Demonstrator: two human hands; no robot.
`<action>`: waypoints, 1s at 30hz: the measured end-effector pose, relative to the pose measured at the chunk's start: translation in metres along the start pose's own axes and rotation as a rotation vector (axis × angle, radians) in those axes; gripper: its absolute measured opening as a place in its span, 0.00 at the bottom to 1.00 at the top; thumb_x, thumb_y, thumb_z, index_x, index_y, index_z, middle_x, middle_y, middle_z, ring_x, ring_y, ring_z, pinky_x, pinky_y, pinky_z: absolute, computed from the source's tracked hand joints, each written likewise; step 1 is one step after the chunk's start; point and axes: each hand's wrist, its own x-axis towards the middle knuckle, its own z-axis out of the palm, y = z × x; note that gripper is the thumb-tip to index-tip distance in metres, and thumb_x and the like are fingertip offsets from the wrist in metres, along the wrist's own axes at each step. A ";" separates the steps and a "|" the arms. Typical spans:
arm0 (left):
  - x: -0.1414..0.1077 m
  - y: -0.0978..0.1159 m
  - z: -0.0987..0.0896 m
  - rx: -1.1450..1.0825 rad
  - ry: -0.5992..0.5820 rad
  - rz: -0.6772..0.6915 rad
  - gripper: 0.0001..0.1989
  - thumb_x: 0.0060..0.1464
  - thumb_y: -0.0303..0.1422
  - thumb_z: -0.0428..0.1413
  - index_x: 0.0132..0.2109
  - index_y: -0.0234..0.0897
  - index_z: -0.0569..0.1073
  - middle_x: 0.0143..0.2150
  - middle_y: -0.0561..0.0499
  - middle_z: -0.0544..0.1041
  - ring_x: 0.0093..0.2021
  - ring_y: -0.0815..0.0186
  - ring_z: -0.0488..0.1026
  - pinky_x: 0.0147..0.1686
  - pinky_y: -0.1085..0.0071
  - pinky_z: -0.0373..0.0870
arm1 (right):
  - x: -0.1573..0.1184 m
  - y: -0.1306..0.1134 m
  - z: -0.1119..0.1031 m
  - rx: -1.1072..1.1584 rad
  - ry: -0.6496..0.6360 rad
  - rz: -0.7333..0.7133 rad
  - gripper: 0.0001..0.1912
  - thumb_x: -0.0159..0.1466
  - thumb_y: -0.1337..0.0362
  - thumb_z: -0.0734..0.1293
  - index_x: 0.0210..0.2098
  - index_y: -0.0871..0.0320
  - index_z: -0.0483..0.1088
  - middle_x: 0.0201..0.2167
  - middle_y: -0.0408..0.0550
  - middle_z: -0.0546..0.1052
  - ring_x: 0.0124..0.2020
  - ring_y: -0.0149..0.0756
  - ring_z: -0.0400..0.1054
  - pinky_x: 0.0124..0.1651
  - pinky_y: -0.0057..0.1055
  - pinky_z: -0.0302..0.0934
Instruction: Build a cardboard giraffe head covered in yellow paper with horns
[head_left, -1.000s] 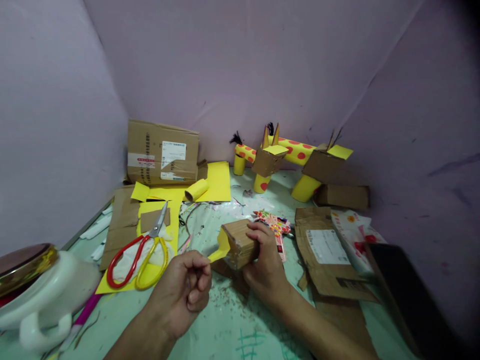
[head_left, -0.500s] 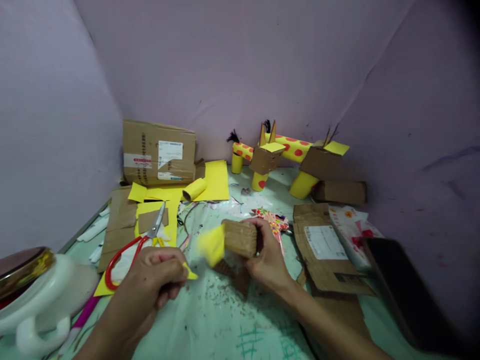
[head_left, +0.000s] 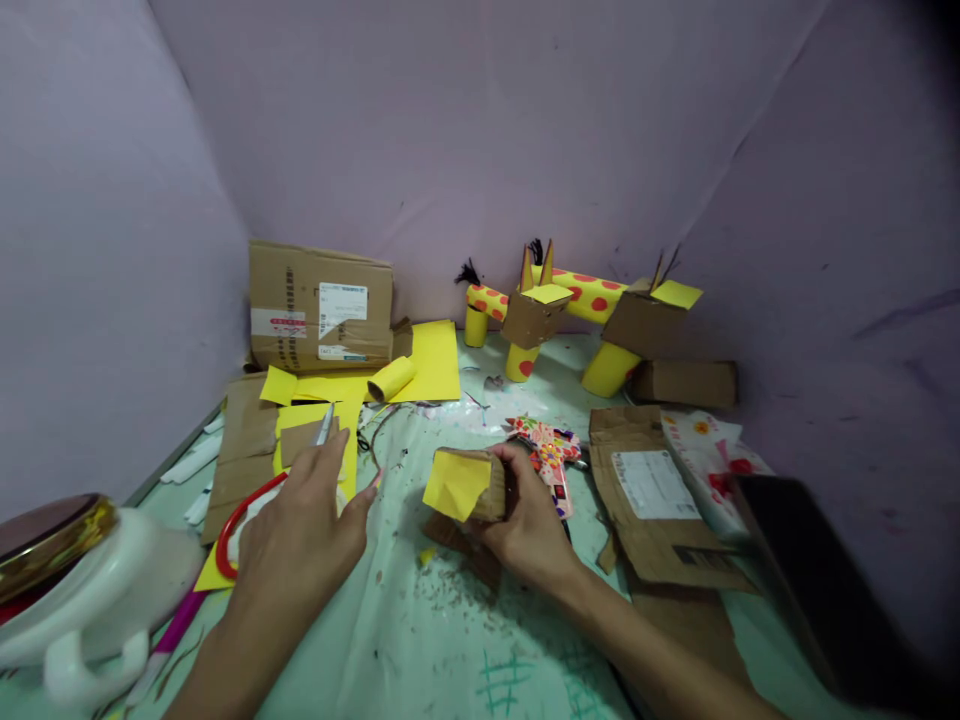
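My right hand grips a small cardboard box above the table, with a creased yellow paper covering its near-left face. Over the red-handled scissors at the left reaches my left hand, fingers stretched forward and thumb apart. It hides most of the scissors; a blade tip and part of a red loop show. Whether the hand touches them I cannot tell. A tiny yellow paper scrap lies on the table between my hands. Brown cardboard pieces lie beneath the box.
Yellow giraffe-like figures with red spots stand at the back. A flowered glue gun lies right of centre. Flattened cardboard and a dark phone-like slab are at right. A large carton, yellow tube and white mug are at left.
My left hand has let go of the yellow scrap, which now lies on the table, and has moved left over the scissors. The box has turned, its yellow face now toward me.
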 end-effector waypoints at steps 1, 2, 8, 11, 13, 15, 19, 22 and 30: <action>-0.002 0.002 0.000 -0.101 0.027 0.112 0.20 0.53 0.38 0.50 0.54 0.41 0.66 0.51 0.43 0.70 0.40 0.55 0.71 0.32 0.64 0.66 | -0.001 0.000 -0.001 -0.034 -0.021 -0.022 0.29 0.43 0.74 0.70 0.43 0.54 0.58 0.37 0.44 0.69 0.36 0.36 0.65 0.38 0.30 0.61; -0.005 0.004 0.000 -0.211 0.025 0.238 0.19 0.55 0.35 0.49 0.54 0.43 0.65 0.53 0.45 0.68 0.44 0.57 0.70 0.36 0.64 0.67 | -0.002 0.000 -0.001 -0.059 -0.062 -0.049 0.30 0.43 0.75 0.69 0.43 0.54 0.58 0.38 0.44 0.69 0.36 0.36 0.65 0.37 0.30 0.61; -0.014 0.014 -0.012 -0.468 -0.205 0.603 0.13 0.57 0.24 0.46 0.45 0.44 0.67 0.51 0.49 0.61 0.52 0.65 0.62 0.50 0.70 0.61 | -0.008 -0.002 -0.005 -0.100 -0.363 -0.225 0.30 0.45 0.77 0.67 0.47 0.53 0.60 0.41 0.45 0.67 0.39 0.36 0.63 0.40 0.29 0.60; -0.013 0.016 -0.018 -0.489 -0.333 0.646 0.10 0.56 0.24 0.46 0.41 0.43 0.67 0.47 0.49 0.62 0.51 0.65 0.62 0.49 0.69 0.61 | -0.009 -0.003 -0.005 -0.118 -0.409 -0.260 0.31 0.44 0.77 0.67 0.47 0.53 0.59 0.41 0.45 0.66 0.39 0.36 0.63 0.40 0.30 0.59; -0.013 0.017 -0.021 -0.477 -0.385 0.678 0.10 0.55 0.23 0.47 0.39 0.42 0.68 0.46 0.49 0.64 0.49 0.64 0.63 0.48 0.69 0.62 | -0.009 -0.002 -0.005 -0.126 -0.435 -0.251 0.32 0.44 0.77 0.67 0.47 0.53 0.60 0.41 0.45 0.66 0.40 0.36 0.63 0.40 0.30 0.59; -0.013 0.016 -0.021 -0.489 -0.380 0.679 0.09 0.53 0.22 0.47 0.35 0.41 0.67 0.42 0.49 0.65 0.45 0.64 0.65 0.44 0.69 0.63 | -0.009 0.000 -0.005 -0.115 -0.443 -0.207 0.32 0.43 0.77 0.68 0.46 0.53 0.60 0.40 0.44 0.66 0.39 0.36 0.63 0.39 0.30 0.59; -0.010 0.008 -0.019 -0.645 -0.255 0.675 0.08 0.53 0.22 0.46 0.34 0.40 0.64 0.35 0.50 0.67 0.37 0.65 0.66 0.37 0.68 0.64 | -0.005 0.000 -0.005 0.043 -0.355 -0.040 0.32 0.43 0.71 0.73 0.44 0.53 0.58 0.38 0.43 0.67 0.39 0.37 0.63 0.39 0.30 0.60; -0.009 0.003 -0.018 -0.731 -0.126 0.675 0.06 0.54 0.23 0.47 0.34 0.40 0.64 0.32 0.51 0.67 0.35 0.65 0.66 0.37 0.66 0.64 | -0.002 -0.004 -0.006 0.174 -0.339 0.056 0.34 0.41 0.69 0.76 0.43 0.54 0.58 0.41 0.45 0.68 0.43 0.39 0.64 0.43 0.33 0.60; -0.012 0.009 -0.021 -0.634 0.097 0.670 0.03 0.55 0.29 0.51 0.34 0.42 0.68 0.30 0.52 0.72 0.33 0.63 0.69 0.45 0.59 0.65 | -0.001 -0.009 -0.010 0.294 -0.413 0.131 0.31 0.43 0.69 0.75 0.44 0.55 0.61 0.44 0.47 0.69 0.46 0.42 0.65 0.46 0.37 0.61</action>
